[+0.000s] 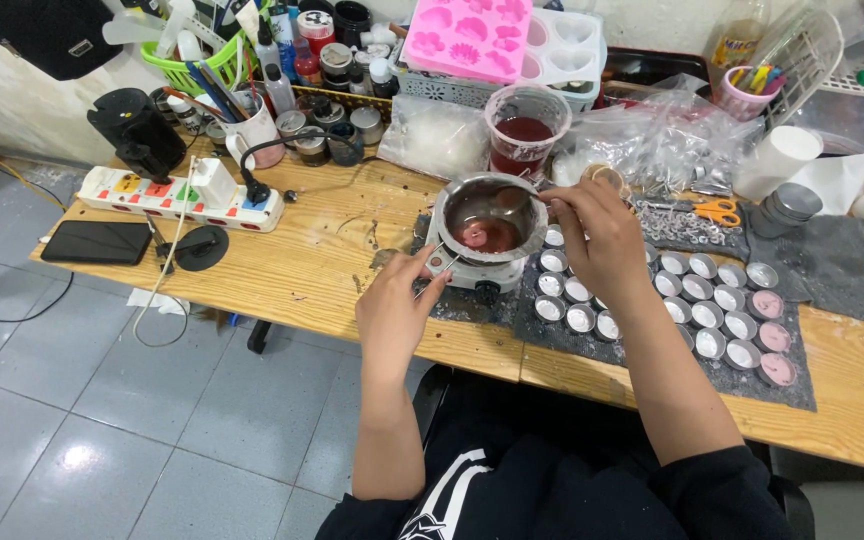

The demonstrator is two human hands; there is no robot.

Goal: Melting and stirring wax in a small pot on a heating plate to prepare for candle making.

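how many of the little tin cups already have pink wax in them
3, in a column at the right end of the grid of cups: top, middle, bottom. The right hand covers part of the grid, so more may be hidden.

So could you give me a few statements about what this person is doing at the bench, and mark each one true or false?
1. The right hand holds a spoon in the metal pot. True.
2. The liquid in the pot is green. False: it is dark reddish.
3. The left hand is at the base of the small heater under the pot. True.
4. All the small metal cups are filled with pink. False: only a few at the right end are pink.
5. The scissors have blue handles. False: they are orange.
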